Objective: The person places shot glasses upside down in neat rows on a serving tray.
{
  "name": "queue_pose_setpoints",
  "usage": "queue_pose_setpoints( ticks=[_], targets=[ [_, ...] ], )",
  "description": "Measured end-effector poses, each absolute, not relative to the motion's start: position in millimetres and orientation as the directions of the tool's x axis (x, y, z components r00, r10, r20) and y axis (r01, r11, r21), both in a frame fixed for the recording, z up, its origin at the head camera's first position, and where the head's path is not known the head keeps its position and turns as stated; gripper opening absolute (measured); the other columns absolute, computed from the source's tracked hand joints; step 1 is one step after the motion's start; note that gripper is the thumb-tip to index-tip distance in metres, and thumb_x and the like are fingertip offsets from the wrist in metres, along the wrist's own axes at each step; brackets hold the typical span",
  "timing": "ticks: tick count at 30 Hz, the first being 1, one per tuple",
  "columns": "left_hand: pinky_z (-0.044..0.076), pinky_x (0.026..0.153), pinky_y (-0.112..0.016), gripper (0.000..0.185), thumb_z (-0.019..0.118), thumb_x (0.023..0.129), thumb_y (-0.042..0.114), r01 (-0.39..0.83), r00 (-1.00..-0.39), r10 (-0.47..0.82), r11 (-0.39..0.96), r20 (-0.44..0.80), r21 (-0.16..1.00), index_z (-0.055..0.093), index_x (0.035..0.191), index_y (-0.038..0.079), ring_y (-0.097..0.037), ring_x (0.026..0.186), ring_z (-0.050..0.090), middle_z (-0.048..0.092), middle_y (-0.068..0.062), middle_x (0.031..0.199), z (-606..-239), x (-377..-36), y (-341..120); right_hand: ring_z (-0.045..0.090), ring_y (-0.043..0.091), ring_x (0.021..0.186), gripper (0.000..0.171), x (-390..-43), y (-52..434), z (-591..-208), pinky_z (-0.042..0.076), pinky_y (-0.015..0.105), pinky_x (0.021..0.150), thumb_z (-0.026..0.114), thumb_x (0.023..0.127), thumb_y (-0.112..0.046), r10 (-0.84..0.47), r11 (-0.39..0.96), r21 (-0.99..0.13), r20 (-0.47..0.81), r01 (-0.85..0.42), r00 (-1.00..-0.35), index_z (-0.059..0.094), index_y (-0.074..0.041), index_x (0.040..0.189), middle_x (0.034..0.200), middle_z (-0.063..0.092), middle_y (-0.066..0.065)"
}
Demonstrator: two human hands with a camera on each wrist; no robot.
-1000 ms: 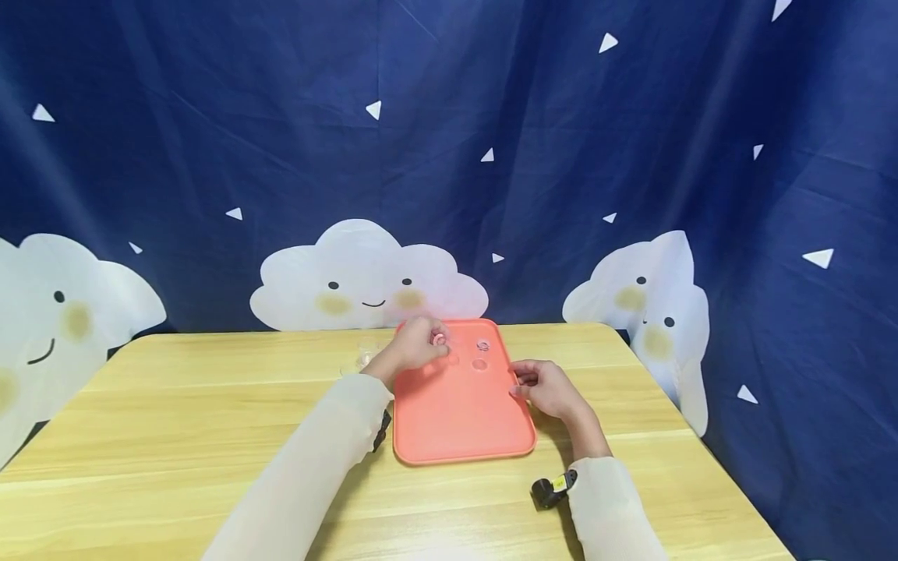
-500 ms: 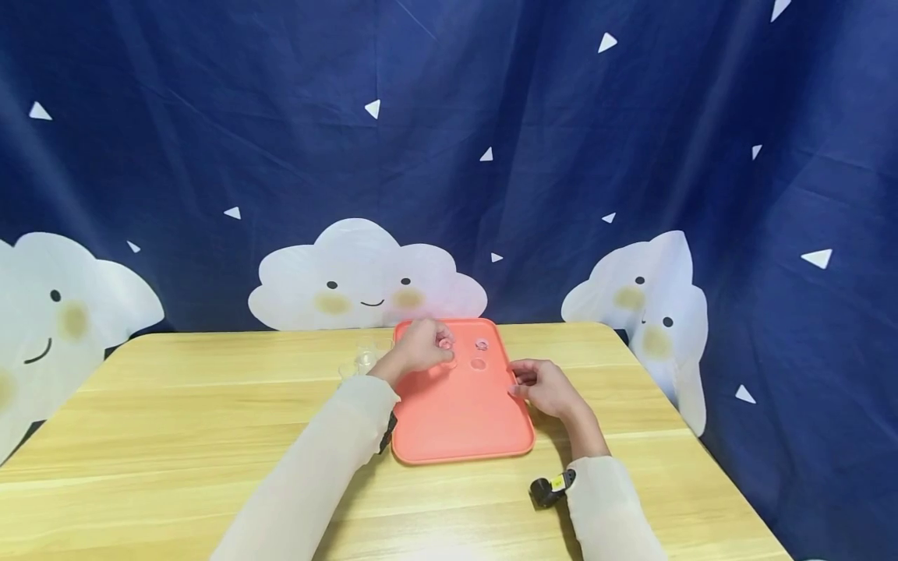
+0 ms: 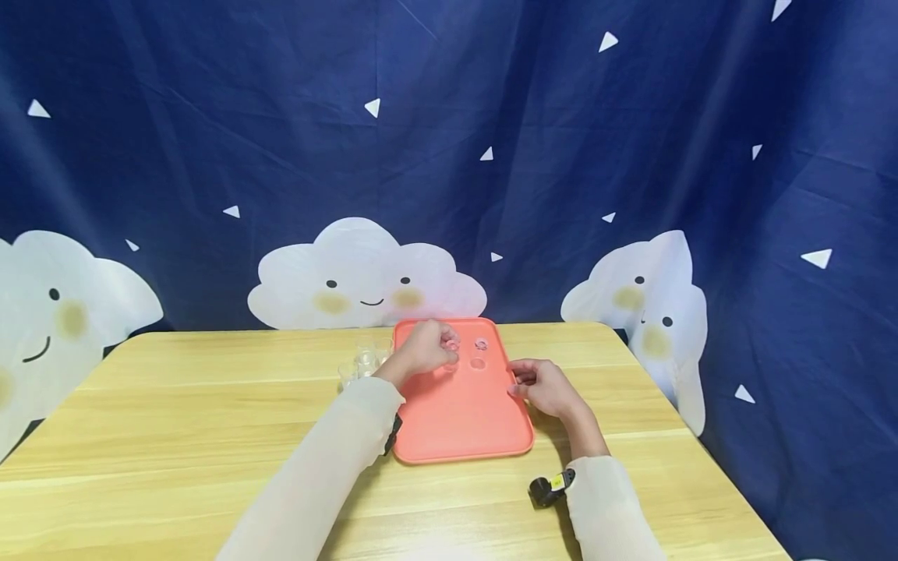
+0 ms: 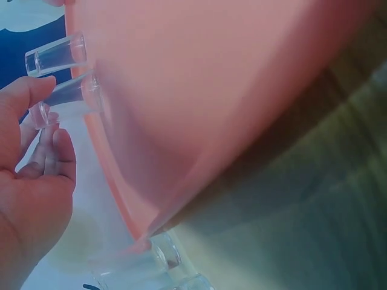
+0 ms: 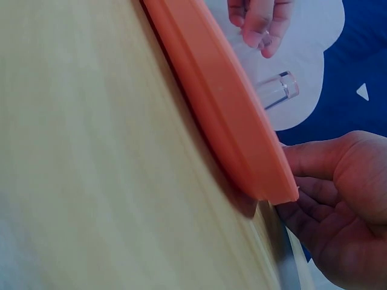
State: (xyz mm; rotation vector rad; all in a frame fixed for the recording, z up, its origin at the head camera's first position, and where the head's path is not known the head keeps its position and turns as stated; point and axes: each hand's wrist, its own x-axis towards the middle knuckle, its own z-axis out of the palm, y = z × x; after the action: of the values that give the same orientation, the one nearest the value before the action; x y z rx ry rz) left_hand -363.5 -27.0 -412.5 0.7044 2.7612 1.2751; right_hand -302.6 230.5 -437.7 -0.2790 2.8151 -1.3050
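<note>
In the head view, a coral-pink tray [image 3: 463, 421] lies on the wooden table. My left hand [image 3: 429, 348] is over its far left part and pinches a small clear glass [image 4: 66, 99] between thumb and fingers. The left wrist view shows that glass with its far end at the tray's surface. Beside it stands another clear glass [image 4: 57, 54] on the tray, also seen as a clear glass [image 5: 278, 90] in the right wrist view. My right hand [image 3: 549, 387] holds the tray's right edge, thumb at the rim; some fingertips are hidden.
Several more clear glasses [image 3: 365, 361] stand on the table [image 3: 210, 436] just left of the tray, partly behind the left forearm. A dark blue curtain [image 3: 435, 171] with white clouds hangs behind the table's far edge.
My left hand has shifted slightly right and down with the glass, closer to the other glass on the tray. The right hand has stayed at the tray's edge.
</note>
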Motion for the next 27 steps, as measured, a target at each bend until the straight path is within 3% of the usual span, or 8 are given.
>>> queue_pose_setpoints(
  ticks=[10, 18, 27],
  targets=[
    [0.045, 0.076, -0.025, 0.013, 0.078, 0.081, 0.001, 0.395, -0.894, 0.419, 0.563, 0.161, 0.726, 0.067, 0.083, 0.008, -0.014, 0.076, 0.055, 0.059, 0.001, 0.075, -413.0, -363.3, -24.0, 0.066, 0.023, 0.099, 0.039, -301.7, 230.6, -437.0, 0.057, 0.040, 0.089, 0.071, 0.092, 0.001, -0.166, 0.630, -0.764, 0.040, -0.137, -0.985, 0.066, 0.001, 0.131, 0.108, 0.072, 0.009],
    [0.046, 0.077, -0.027, 0.014, 0.078, 0.081, 0.004, 0.408, -0.889, 0.430, 0.593, 0.155, 0.694, 0.065, 0.085, 0.007, -0.015, 0.078, 0.055, 0.060, 0.000, 0.078, -413.2, -363.9, -23.0, 0.065, 0.023, 0.099, 0.040, -300.7, 227.7, -436.4, 0.057, 0.039, 0.089, 0.071, 0.092, 0.000, -0.159, 0.632, -0.765, 0.025, -0.121, -0.987, 0.066, 0.000, 0.131, 0.108, 0.072, 0.008],
    [0.053, 0.093, -0.034, 0.038, 0.080, 0.081, 0.003, 0.429, -0.879, 0.453, 0.616, 0.148, 0.661, 0.069, 0.116, -0.003, -0.024, 0.100, 0.064, 0.070, -0.011, 0.103, -397.1, -360.7, -28.7, 0.065, 0.023, 0.098, 0.039, -299.4, 228.3, -435.6, 0.057, 0.040, 0.089, 0.071, 0.091, 0.001, -0.166, 0.636, -0.760, 0.030, -0.131, -0.986, 0.067, 0.001, 0.130, 0.107, 0.072, 0.008]
  ],
)
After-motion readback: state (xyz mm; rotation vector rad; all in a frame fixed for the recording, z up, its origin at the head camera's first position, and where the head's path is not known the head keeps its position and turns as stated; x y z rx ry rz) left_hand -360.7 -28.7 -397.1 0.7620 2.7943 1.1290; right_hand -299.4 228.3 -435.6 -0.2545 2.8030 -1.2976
